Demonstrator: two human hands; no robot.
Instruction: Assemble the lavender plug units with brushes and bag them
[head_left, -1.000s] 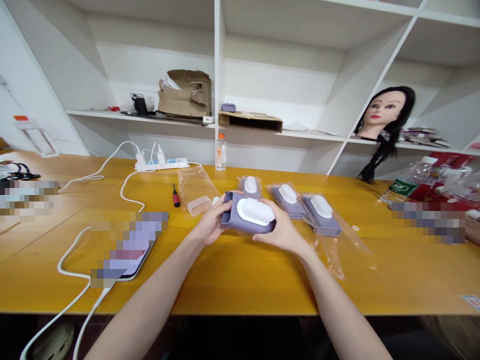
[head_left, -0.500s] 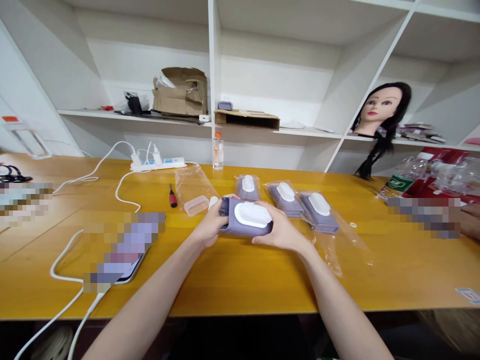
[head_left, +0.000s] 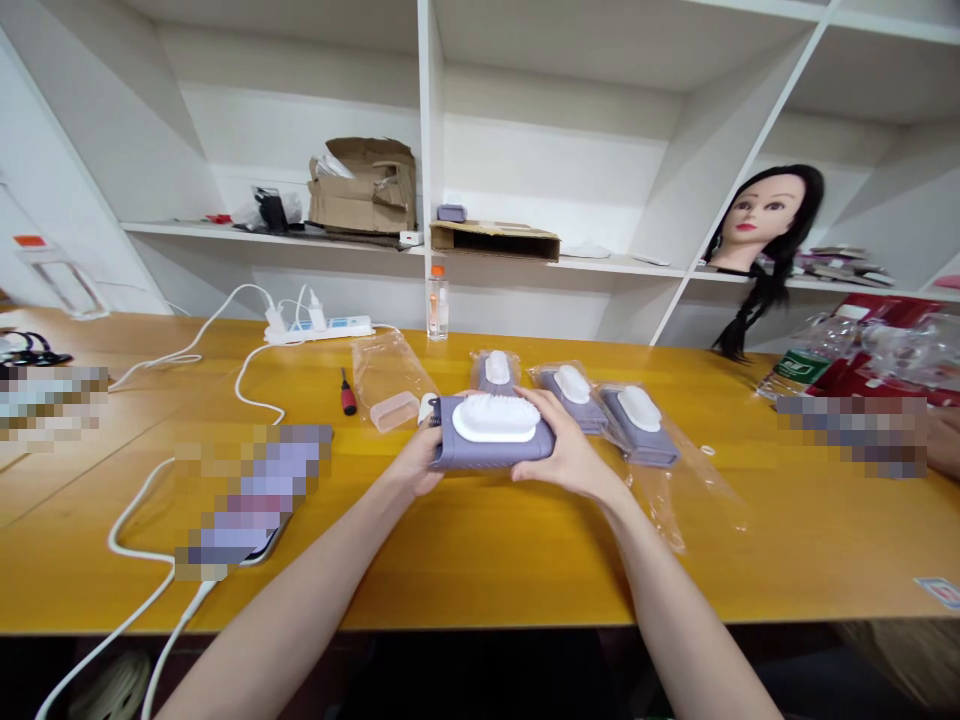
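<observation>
Above the middle of the table I hold a purple-grey box-shaped case (head_left: 491,458) with a white oval bristled brush head (head_left: 499,418) on its upper face. My right hand (head_left: 562,450) grips its right end, thumb in front and fingers over the back. At the left end is my left hand (head_left: 420,462), its fingers partly hidden; a small black toothed part (head_left: 434,415) shows there. Just behind lie three similar cases in clear plastic bags: one (head_left: 495,372), a second (head_left: 574,385) and a third (head_left: 640,425). Left of them rests a translucent oval cover (head_left: 394,411).
A red-handled screwdriver (head_left: 347,396) and an empty plastic bag (head_left: 390,365) lie at left, near a power strip (head_left: 322,330). A phone (head_left: 262,500) with white cables is front left. A clear bottle (head_left: 437,305) stands behind. Another person's hand (head_left: 943,440) is at far right.
The case has turned so its long front side faces me more squarely, and the bristles now point further upward. Both hands keep their hold.
</observation>
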